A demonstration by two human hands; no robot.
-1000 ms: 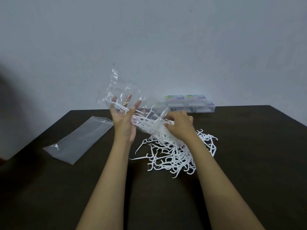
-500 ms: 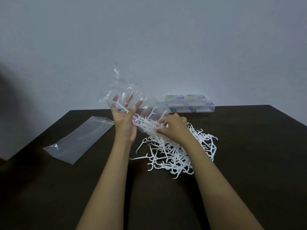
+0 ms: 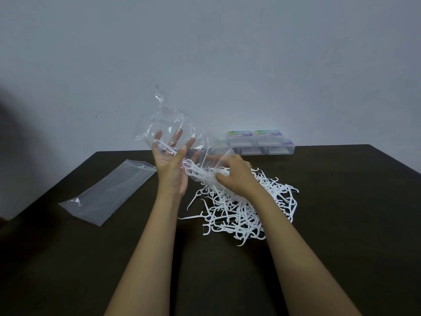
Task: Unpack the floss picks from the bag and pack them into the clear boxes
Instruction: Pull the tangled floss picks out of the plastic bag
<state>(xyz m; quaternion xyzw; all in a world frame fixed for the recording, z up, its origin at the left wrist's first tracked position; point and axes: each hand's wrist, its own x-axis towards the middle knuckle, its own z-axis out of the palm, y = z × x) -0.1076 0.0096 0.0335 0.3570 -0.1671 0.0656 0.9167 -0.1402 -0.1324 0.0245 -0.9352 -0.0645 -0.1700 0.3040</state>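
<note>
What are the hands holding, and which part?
The left hand pinches the clear bag at its middle; the right hand grips floss picks at the bag's lower opening.

A plain indoor room — a dark table (image 3: 341, 247) against a bare grey wall (image 3: 227, 53); which kind, unclear.
</note>
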